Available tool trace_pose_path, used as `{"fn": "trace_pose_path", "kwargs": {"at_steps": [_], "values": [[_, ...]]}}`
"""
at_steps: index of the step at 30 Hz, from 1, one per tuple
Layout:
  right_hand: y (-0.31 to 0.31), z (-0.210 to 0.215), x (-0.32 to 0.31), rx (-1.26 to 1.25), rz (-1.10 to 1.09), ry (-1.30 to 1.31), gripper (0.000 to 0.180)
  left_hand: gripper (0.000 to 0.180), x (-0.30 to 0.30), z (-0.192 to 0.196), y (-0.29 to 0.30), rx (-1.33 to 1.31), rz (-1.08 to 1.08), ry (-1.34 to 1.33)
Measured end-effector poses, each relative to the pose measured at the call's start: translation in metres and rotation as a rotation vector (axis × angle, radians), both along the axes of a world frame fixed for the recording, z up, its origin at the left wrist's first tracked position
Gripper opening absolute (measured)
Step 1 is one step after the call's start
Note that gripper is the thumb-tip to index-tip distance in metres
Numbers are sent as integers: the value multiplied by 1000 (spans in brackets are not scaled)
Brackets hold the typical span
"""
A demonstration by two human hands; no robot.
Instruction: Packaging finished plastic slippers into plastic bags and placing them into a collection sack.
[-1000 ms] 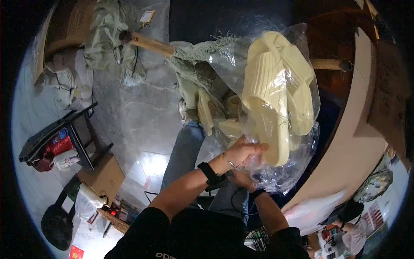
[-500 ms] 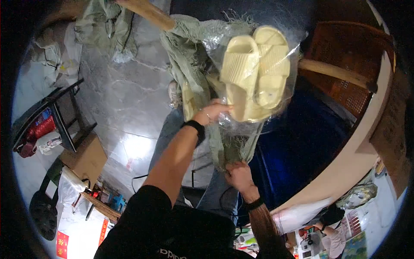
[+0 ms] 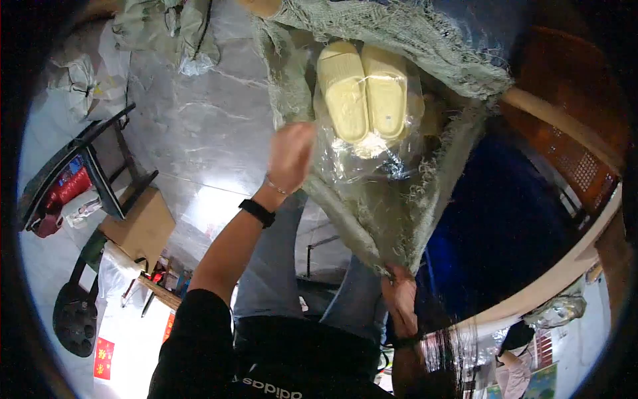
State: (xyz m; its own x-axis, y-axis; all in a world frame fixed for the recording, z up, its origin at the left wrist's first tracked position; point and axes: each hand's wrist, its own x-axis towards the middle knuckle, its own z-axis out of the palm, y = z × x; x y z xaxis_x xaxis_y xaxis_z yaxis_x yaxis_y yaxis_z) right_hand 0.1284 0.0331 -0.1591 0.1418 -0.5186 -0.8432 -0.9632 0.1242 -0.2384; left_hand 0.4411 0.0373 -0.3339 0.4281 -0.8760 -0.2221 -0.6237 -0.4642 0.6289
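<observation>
A pair of pale yellow slippers (image 3: 364,93) in a clear plastic bag (image 3: 405,159) lies inside the mouth of a frayed green woven sack (image 3: 458,63). The sack's mouth is spread wide, its near edge drawn to a point toward me. My right hand (image 3: 401,296) is closed on that near edge, below the slippers. Left of the bag, my left hand (image 3: 292,156) is raised beside the sack's left edge, apart from the slippers. Motion smears its fingers, so their pose is unclear.
Wooden bars (image 3: 565,130) stand beside the sack at the right, near a dark blue surface (image 3: 505,226). On the left are a black metal rack (image 3: 100,173) and a cardboard box (image 3: 143,223). Another person (image 3: 515,366) shows at the lower right. Another green sack (image 3: 163,26) lies far left.
My left hand has let go of the bagged slippers and moved left. The slippers now lie in the sack, whose mouth has spread wider. My right hand, still gripping the edge, has moved slightly nearer and right.
</observation>
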Motion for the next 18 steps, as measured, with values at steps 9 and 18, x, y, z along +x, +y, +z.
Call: {"fn": "trace_pose_path", "kwargs": {"at_steps": [9,18], "values": [[-16,3,2,48,-71,-98,32,82,45,-173,116,773,505,403],[3,-3,-18,145,-102,-61,35,49,14,-196,126,771,448,875]]}}
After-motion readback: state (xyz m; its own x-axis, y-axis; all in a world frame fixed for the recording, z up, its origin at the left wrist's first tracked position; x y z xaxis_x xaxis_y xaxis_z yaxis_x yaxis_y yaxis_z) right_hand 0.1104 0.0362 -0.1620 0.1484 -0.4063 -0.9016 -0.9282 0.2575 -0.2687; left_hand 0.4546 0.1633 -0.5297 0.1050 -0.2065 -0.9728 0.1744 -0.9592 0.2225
